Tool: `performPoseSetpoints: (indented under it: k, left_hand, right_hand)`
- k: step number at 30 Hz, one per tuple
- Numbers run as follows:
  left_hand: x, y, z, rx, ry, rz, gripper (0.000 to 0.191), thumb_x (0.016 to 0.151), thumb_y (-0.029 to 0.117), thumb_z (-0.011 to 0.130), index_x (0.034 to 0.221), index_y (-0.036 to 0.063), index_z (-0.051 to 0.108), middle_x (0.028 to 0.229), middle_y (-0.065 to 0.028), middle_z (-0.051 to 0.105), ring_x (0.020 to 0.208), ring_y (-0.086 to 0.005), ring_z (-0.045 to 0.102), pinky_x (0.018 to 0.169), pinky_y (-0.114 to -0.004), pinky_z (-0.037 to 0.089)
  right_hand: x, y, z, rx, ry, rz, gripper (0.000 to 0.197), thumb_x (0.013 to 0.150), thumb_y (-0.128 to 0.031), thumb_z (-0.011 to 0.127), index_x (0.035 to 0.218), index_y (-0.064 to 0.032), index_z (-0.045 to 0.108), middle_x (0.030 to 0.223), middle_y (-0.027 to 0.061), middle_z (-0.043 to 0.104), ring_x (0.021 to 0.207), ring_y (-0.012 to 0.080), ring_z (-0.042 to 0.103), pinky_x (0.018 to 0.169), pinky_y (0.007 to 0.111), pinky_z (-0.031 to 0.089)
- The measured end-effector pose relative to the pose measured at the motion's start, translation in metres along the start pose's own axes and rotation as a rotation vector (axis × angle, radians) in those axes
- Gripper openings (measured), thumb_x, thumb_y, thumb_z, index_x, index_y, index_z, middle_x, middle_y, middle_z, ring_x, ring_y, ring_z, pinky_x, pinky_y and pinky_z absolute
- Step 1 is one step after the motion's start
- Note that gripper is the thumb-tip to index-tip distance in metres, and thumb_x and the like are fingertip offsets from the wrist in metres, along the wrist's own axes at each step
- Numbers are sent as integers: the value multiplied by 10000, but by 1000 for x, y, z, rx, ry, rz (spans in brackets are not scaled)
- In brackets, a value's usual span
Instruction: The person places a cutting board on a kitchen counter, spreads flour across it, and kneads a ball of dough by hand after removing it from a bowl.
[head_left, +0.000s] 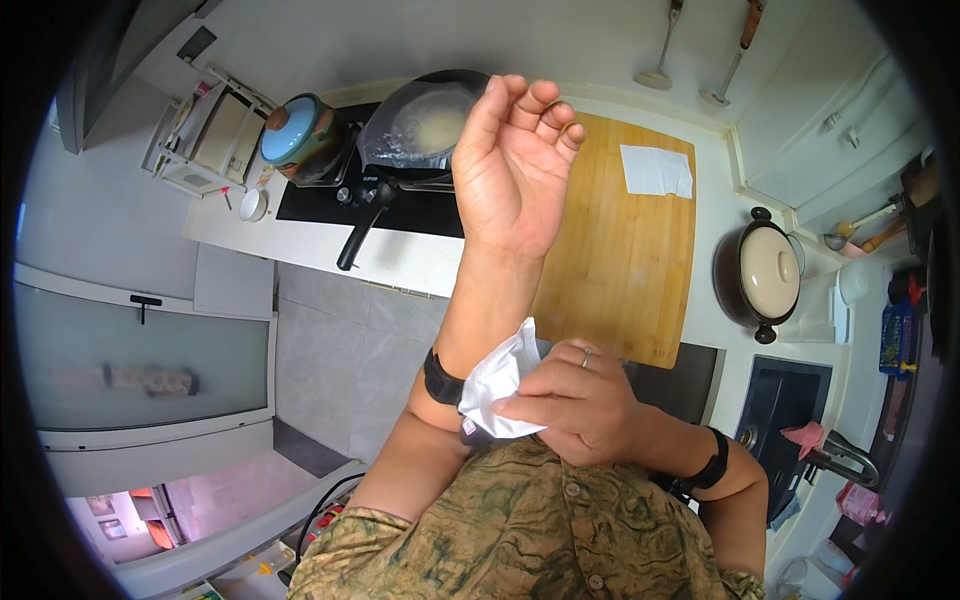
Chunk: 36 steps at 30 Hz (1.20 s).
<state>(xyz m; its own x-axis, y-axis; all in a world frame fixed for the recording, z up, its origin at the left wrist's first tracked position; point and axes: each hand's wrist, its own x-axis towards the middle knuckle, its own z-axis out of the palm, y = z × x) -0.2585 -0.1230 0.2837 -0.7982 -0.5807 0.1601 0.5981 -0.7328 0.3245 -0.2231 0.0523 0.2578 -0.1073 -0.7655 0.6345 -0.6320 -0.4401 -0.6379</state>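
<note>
My left hand (517, 165) is raised, palm up, its fingers loosely curled with nothing in them. It is in front of the frying pan and the bamboo cutting board (615, 262). My right hand (581, 401) pinches a crumpled white tissue (502, 382) against the inside of my left forearm. Beside the tissue, a black strap (441, 379) circles that forearm near the elbow; the tissue hides part of it. Another black strap (709, 461) is around my right forearm. A flat white sheet (656, 171), seemingly a paper towel, lies on the board's far right corner.
The black frying pan (420, 124), with pale contents, sits on a gas stove (300, 206). A blue-lidded pot (296, 139) stands to its left, near a small white bowl (253, 204). Rightward are a cream-lidded casserole (765, 270) and a dark sink (780, 397) with a faucet (847, 457).
</note>
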Motion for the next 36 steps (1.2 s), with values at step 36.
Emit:
performPoseSetpoints:
  k: [36]
  left_hand:
    - [-14, -30, -53, -12, 92, -243, 119, 895, 176, 510, 883, 72, 565, 797, -89, 614, 726, -204, 542, 697, -336, 437]
  right_hand:
    - [67, -51, -112, 910, 446, 328, 382, 816, -58, 518, 1173, 77, 514, 1077, 193, 607, 954, 239, 617, 855, 351, 498]
